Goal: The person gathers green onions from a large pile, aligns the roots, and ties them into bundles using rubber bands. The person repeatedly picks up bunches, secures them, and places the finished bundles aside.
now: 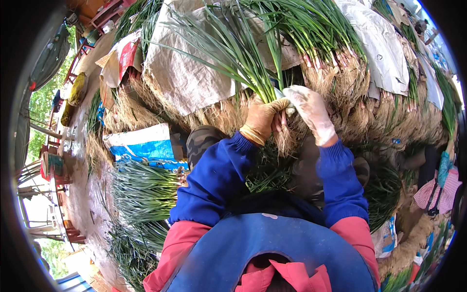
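My left hand (263,118), in a tan, soiled glove, is closed around a bunch of green garlic stalks (251,69). Their long leaves fan up and to the left, while pinkish stem bases and pale fibrous roots (284,141) hang below the fist. Right beside it, my right hand (306,109) in a whitish glove has its fingers closed at the lower end of a few separate upright leaves (276,54). A small grey-blue wedge (279,93) shows between the two hands; what it is cannot be made out.
Stacked rooted garlic bundles (328,69) line the front, partly under pale woven sacks (191,62). Trimmed bundles (146,191) lie at my left by a blue-and-white sack (146,146). Loose leaves (271,177) cover the ground between my legs. Another person's checked sleeve (441,189) shows far right.
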The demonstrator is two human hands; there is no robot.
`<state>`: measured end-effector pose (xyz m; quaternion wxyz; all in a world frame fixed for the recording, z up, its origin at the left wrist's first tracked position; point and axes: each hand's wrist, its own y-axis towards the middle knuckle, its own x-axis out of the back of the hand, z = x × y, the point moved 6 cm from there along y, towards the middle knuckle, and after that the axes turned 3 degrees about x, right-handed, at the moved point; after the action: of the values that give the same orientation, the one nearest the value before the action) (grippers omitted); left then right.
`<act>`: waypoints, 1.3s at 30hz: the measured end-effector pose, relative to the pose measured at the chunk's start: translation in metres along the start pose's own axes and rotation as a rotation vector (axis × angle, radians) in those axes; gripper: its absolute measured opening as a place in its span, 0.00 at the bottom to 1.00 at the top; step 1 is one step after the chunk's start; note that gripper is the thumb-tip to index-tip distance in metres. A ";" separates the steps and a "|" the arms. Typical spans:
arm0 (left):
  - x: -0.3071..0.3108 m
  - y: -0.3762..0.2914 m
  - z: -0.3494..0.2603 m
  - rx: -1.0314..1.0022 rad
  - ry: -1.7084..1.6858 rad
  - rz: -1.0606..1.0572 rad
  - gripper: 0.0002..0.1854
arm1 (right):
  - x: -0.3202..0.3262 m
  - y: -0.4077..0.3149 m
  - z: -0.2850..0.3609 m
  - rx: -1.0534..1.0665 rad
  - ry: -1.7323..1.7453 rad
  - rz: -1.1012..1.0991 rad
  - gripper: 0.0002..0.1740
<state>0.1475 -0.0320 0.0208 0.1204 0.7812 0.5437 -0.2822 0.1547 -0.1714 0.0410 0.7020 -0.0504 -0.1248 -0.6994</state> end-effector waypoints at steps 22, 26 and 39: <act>0.001 -0.005 0.006 0.106 -0.742 0.341 0.16 | -0.043 0.018 0.011 -0.244 0.776 0.078 0.16; 0.029 0.004 0.001 -0.027 -0.607 0.112 0.13 | -0.016 -0.014 0.025 0.317 0.759 0.056 0.08; 0.007 0.017 0.015 0.087 -0.483 -0.015 0.09 | -0.050 -0.057 -0.013 -0.143 0.877 0.359 0.20</act>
<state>0.1608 -0.0402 0.0024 0.2112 0.6915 0.4921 -0.4847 0.0996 -0.1266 0.0103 0.7928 0.1805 0.2425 -0.5292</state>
